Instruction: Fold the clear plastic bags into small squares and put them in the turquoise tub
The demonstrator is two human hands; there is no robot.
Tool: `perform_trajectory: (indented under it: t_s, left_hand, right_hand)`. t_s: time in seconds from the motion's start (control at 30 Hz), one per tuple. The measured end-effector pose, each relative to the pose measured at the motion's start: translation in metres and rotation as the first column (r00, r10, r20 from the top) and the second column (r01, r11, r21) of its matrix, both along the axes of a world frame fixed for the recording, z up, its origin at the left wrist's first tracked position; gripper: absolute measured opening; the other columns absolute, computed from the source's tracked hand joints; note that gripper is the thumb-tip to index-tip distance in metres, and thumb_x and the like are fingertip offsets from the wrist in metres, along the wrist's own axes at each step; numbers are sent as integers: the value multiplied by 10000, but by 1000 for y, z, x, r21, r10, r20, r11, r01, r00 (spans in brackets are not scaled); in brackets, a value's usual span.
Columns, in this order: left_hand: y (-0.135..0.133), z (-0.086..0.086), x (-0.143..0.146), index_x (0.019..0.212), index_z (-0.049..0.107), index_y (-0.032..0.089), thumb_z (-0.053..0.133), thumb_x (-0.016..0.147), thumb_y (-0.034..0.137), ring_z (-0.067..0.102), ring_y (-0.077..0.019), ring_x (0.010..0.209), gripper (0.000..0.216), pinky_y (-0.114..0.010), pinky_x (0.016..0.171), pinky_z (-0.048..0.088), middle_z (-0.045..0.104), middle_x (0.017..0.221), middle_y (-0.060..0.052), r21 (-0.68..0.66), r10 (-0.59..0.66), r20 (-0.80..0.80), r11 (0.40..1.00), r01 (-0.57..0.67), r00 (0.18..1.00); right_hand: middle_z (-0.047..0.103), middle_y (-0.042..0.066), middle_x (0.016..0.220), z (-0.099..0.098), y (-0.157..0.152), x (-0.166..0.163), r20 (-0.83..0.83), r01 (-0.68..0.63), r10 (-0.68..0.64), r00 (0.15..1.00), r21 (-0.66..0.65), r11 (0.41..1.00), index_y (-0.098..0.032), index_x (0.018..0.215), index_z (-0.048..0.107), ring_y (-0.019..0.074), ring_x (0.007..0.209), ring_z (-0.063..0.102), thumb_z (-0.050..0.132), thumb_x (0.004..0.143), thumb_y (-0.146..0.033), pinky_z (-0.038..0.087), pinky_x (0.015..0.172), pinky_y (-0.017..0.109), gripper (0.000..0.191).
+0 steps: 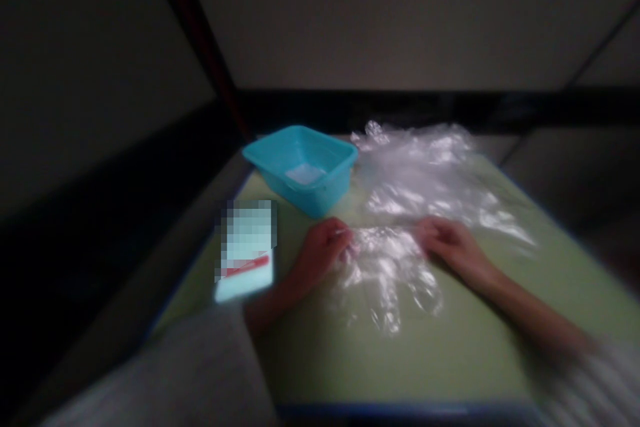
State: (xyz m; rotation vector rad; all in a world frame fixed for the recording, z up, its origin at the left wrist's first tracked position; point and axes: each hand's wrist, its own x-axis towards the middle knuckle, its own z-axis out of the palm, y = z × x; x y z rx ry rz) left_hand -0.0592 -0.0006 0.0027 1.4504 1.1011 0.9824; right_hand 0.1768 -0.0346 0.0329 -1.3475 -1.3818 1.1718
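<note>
A clear plastic glove (385,273) lies flat on the green table (450,353), fingers pointing toward me. My left hand (323,250) pinches its cuff at the left corner. My right hand (450,243) grips the cuff at the right corner, fingers curled. Both hands hold the glove's opening stretched between them. Behind them spreads a heap of several more clear plastic gloves (430,177).
A turquoise plastic tub (305,163) stands at the back left of the table, something white inside. A light blue card or packet with a red stripe (246,260) lies left of my left hand. The surroundings are dim; the table's blue edge runs along the front.
</note>
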Motion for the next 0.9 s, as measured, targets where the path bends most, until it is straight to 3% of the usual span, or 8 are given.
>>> perform_trajectory:
  t_s: [0.17,0.3,0.4,0.47,0.53,0.63,0.77,0.9]
  left_hand:
    - [1,-4,-1,650,498,171,557,779,327,550,-102,474,211,-195,449,398,604,570,6,5,0,-27,1000,1,1000]
    - [0,-1,0,703,503,167,547,788,293,515,-90,442,158,-191,435,392,577,562,19,33,15,-88,999,-13,996]
    - [-3,1,-2,898,517,174,561,780,254,579,-116,562,149,-215,501,458,620,745,-6,180,113,-218,981,-74,969]
    - [-5,3,-5,1005,512,184,579,762,215,614,-156,741,254,-267,624,513,619,916,-40,392,215,-330,917,-74,919]
    - [-7,3,-7,1056,509,187,569,763,173,596,-201,941,299,-348,794,519,595,1048,-69,587,284,-405,810,9,869]
    - [-12,4,-8,1096,515,176,526,808,153,539,-220,1116,290,-406,970,454,578,1167,-94,697,262,-475,695,178,840]
    - [-22,5,-6,1227,480,143,513,858,229,489,-209,1221,380,-377,1037,421,532,1305,-119,623,112,-624,669,406,773]
    - [-29,3,-6,1366,350,97,498,885,358,307,-236,1367,567,-409,1110,330,363,1455,-159,513,48,-753,666,541,656]
  right_hand:
    - [503,-32,489,1,-1,-1,4,0,0,1000,-6,1000,-194,586,517,72,419,422,646,735,-468,283,373,203,338]
    - [469,-33,469,-2,-2,2,156,-6,6,988,4,1000,-192,573,493,76,401,404,561,804,-511,286,369,213,399]
    - [553,3,585,-6,-2,8,366,-7,-54,929,162,987,-178,740,572,111,481,480,519,856,-462,375,432,237,311]
    - [600,40,710,-6,-3,13,510,-47,-154,846,359,932,-173,859,594,146,577,535,508,875,-405,446,518,277,248]
    - [624,76,818,-6,-5,15,606,-171,-197,771,494,852,-169,916,602,186,702,587,475,898,-357,498,633,335,228]
    - [637,134,1086,-6,-8,14,720,-403,-101,687,492,772,-153,1128,568,248,988,606,439,927,-341,503,837,421,305]
    - [439,166,1412,-13,-9,10,856,-614,26,517,349,708,-137,1404,347,295,1293,409,425,932,-427,362,1032,526,559]
    - [287,180,1489,-22,-8,12,903,-681,66,424,270,681,-120,1476,164,303,1361,286,368,935,-505,268,1081,555,694]
